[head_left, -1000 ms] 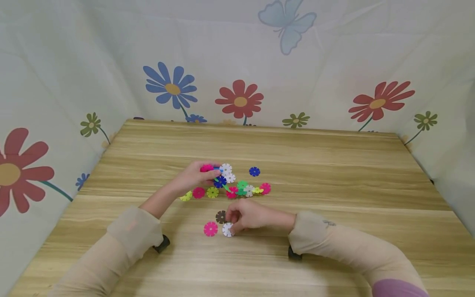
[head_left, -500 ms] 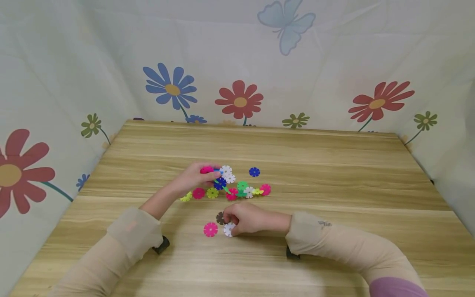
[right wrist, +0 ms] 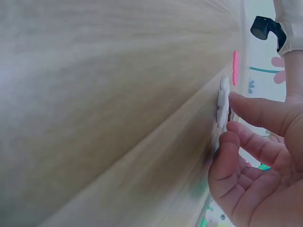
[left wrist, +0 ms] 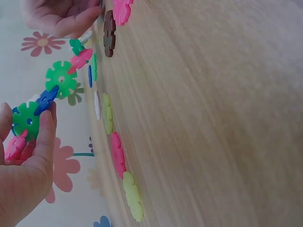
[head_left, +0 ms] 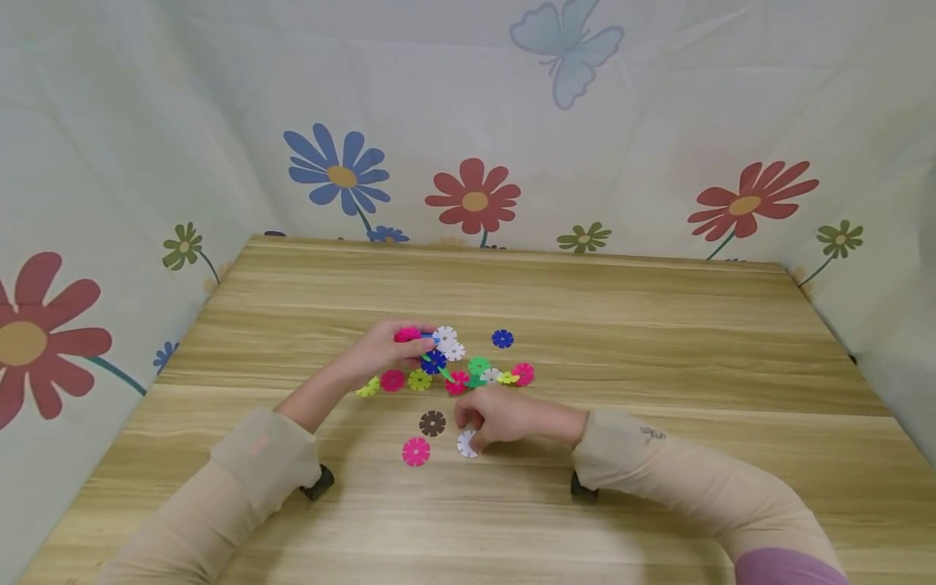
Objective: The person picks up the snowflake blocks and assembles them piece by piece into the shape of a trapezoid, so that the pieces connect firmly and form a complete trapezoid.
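Note:
My left hand (head_left: pixel 383 349) holds a chain of interlocking flower-shaped discs by one end, thumb and fingers around its linked pieces. In the left wrist view a green disc (left wrist: pixel 26 120) and a blue disc (left wrist: pixel 47 98) show between the fingers, and the chain runs on through another green disc (left wrist: pixel 60 79). My right hand (head_left: pixel 500 416) is over the near side of the chain, its thumb tip on a white disc (head_left: pixel 466 444) that lies flat on the table. In the right wrist view the thumb touches the white disc's face while the bent fingers stand beside it.
On the wooden table (head_left: pixel 658 341), a brown disc (head_left: pixel 432 423) and a pink disc (head_left: pixel 416 452) lie left of the right hand. Yellow discs (head_left: pixel 419 379) and another pink disc (head_left: pixel 392 380) lie below the left hand. A blue disc (head_left: pixel 502 338) lies farther back.
My right hand has slid the white disc right and slightly away from me, uncovering the brown disc, which has shifted slightly. My left hand stays in place with the chain.

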The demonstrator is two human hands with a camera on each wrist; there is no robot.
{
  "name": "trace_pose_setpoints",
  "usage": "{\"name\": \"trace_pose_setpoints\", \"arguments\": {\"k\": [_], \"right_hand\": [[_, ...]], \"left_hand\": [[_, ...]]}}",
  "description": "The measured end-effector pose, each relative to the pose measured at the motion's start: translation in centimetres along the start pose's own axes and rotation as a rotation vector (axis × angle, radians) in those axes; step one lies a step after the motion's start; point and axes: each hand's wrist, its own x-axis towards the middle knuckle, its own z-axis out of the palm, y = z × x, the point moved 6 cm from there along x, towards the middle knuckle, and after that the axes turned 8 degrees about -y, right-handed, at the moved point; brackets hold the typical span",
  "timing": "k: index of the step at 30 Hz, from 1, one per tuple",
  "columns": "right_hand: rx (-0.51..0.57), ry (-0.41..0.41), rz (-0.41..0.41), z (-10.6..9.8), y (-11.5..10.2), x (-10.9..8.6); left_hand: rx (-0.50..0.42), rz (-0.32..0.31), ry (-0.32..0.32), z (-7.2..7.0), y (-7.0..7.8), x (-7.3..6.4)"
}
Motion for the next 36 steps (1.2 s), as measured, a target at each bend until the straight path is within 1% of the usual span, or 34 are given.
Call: {"name": "trace_pose_setpoints", "arguments": {"k": [5,7,9,12,16,22,27,31,34,36], "right_hand": [[0.086,0.055,-0.065,-0.6,-0.5,0.6],[0.112,0.074,-0.074,-0.8,-0.7,0.9],[0.141,0.079,-0.064,-0.8,-0.8,1.3],[0.178,0.062,-0.041,-0.5,-0.8,2.0],[0.190,0.043,-0.024,-0.3,-0.9,2.8],[0.177,0.037,0.002,-0.1,-0.7,3.4],[0.151,0.026,-0.013,-0.2,-0.9,3.2],[0.051,0.056,-0.045,-0.4,-1.1,2.7],[-0.024,0.091,-0.044,-0.6,-1.1,2.2],[-0.039,0.105,-0.030,-0.7,-0.8,1.9]], "left_hand": [[0.021,-0.006,0.004,-0.1,-0.1,0.1],[0.023,-0.012,0.008,-0.1,-0.1,0.1],[0.024,-0.010,0.004,-0.2,-0.1,0.1],[0.015,-0.012,0.002,-0.2,-0.2,0.1],[0.013,-0.012,-0.001,-0.2,-0.2,0.1],[0.004,-0.022,-0.001,-0.3,-0.4,0.1],[-0.001,-0.030,0.003,-0.3,-0.4,0.1],[-0.003,-0.024,0.002,-0.3,-0.4,0.1],[-0.005,-0.019,0.001,-0.3,-0.3,0.1],[-0.009,-0.019,0.002,-0.3,-0.3,0.1]]}}
